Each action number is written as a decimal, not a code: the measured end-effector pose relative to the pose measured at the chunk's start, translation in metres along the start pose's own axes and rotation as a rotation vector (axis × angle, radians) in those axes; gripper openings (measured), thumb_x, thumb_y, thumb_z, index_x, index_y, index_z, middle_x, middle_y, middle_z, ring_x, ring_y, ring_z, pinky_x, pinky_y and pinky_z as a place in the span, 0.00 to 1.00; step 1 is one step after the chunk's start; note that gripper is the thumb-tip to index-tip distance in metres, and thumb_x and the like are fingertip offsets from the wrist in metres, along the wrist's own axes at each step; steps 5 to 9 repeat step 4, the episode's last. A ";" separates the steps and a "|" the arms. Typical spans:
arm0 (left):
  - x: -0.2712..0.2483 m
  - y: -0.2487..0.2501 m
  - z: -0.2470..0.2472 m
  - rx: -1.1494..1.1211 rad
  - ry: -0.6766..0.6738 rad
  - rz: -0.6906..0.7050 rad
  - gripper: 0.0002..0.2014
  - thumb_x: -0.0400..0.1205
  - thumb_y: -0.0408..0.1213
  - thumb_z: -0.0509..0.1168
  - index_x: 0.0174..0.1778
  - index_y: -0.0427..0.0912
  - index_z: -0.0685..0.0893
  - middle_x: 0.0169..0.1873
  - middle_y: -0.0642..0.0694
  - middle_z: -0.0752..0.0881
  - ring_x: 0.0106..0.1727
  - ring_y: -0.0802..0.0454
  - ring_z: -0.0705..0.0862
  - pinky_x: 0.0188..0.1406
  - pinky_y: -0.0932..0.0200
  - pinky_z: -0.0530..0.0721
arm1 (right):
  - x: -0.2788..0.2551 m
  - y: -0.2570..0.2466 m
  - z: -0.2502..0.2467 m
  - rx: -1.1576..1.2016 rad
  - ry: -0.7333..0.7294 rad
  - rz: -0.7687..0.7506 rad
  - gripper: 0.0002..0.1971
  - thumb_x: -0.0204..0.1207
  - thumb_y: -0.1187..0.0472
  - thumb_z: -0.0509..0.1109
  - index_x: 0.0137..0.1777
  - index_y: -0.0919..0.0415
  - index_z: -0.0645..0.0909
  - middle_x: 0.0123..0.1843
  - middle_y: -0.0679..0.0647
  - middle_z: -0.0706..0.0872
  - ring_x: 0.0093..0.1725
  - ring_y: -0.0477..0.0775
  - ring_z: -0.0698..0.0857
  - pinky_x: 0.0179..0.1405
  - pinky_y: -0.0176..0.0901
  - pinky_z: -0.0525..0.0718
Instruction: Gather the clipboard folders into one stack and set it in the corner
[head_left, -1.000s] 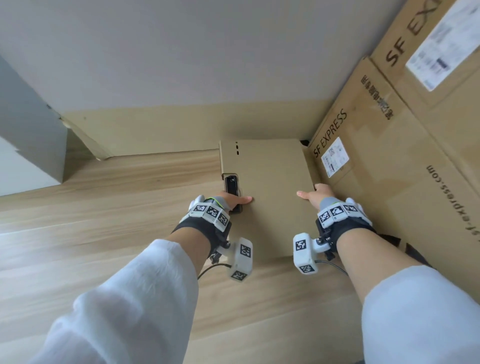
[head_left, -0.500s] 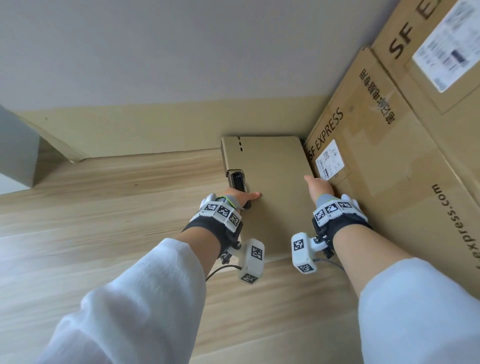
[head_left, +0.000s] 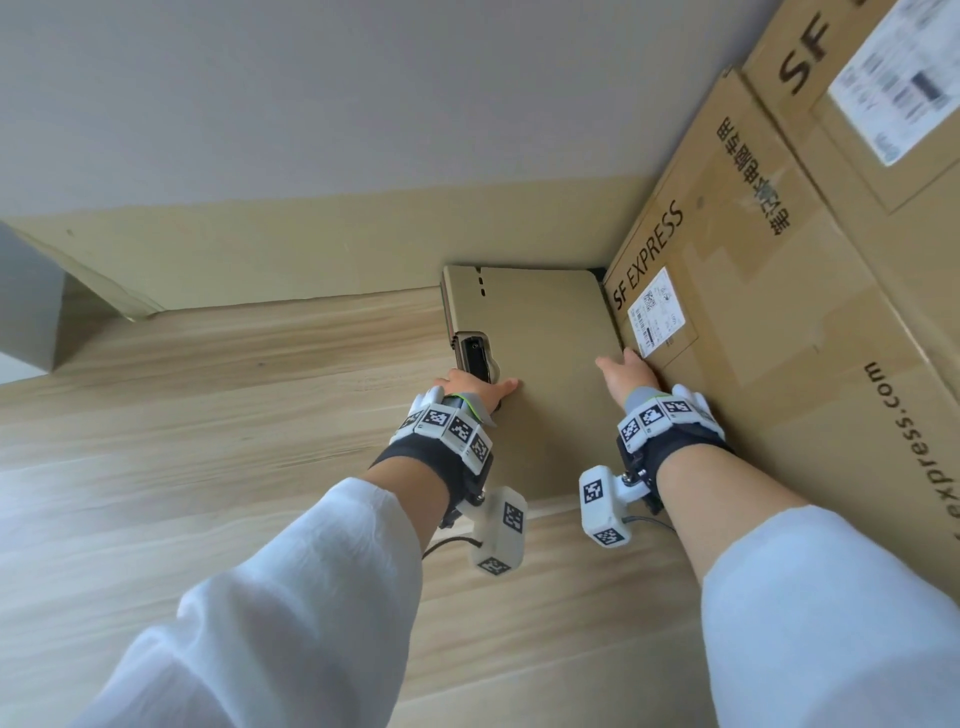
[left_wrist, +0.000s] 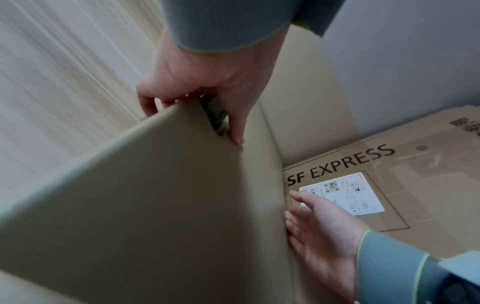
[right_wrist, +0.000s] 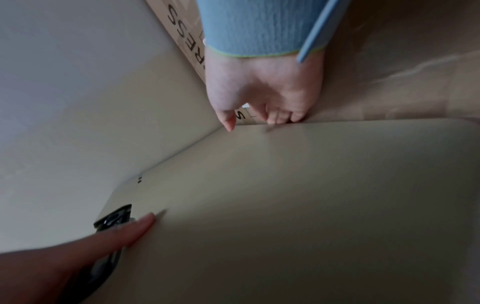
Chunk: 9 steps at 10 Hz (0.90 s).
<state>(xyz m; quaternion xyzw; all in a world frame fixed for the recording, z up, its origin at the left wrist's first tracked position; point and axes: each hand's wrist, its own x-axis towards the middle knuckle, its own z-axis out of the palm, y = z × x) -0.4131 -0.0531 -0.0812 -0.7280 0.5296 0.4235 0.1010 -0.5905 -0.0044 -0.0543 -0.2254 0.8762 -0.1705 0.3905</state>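
Note:
A stack of tan clipboard folders (head_left: 545, 374) lies flat on the wood floor, in the corner between the baseboard and a cardboard box. A black clip (head_left: 475, 358) sits on its left edge. My left hand (head_left: 470, 387) grips that left edge just below the clip, thumb on top and fingers curled over the side (left_wrist: 207, 86). At the right edge my right hand (head_left: 626, 374) holds the stack, thumb on the cover and fingers curled down into the gap beside the box (right_wrist: 259, 88). The undersides of the folders are hidden.
A large SF EXPRESS cardboard box (head_left: 753, 364) stands against the stack's right side, with another box above it. A tan baseboard (head_left: 311, 244) and grey wall close off the far side. Wood floor (head_left: 208, 415) stretches left; a grey block (head_left: 31, 306) stands at far left.
The stack has slid farther into the corner, toward the wall and the box. My right hand has moved from the cover's top to the right edge beside the box.

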 end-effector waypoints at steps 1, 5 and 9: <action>0.000 -0.001 0.000 0.018 0.006 -0.001 0.49 0.62 0.75 0.62 0.70 0.39 0.72 0.63 0.40 0.81 0.65 0.39 0.81 0.67 0.46 0.79 | 0.001 0.002 -0.003 -0.047 0.014 -0.077 0.30 0.82 0.57 0.56 0.84 0.59 0.54 0.84 0.57 0.61 0.81 0.62 0.64 0.77 0.52 0.64; -0.005 -0.030 -0.015 -0.122 -0.030 0.155 0.43 0.73 0.60 0.67 0.80 0.44 0.61 0.73 0.36 0.70 0.72 0.36 0.75 0.68 0.44 0.79 | -0.016 0.003 0.001 -0.062 0.013 -0.245 0.19 0.82 0.61 0.56 0.70 0.57 0.78 0.73 0.56 0.80 0.69 0.60 0.79 0.67 0.46 0.75; -0.005 -0.030 -0.015 -0.122 -0.030 0.155 0.43 0.73 0.60 0.67 0.80 0.44 0.61 0.73 0.36 0.70 0.72 0.36 0.75 0.68 0.44 0.79 | -0.016 0.003 0.001 -0.062 0.013 -0.245 0.19 0.82 0.61 0.56 0.70 0.57 0.78 0.73 0.56 0.80 0.69 0.60 0.79 0.67 0.46 0.75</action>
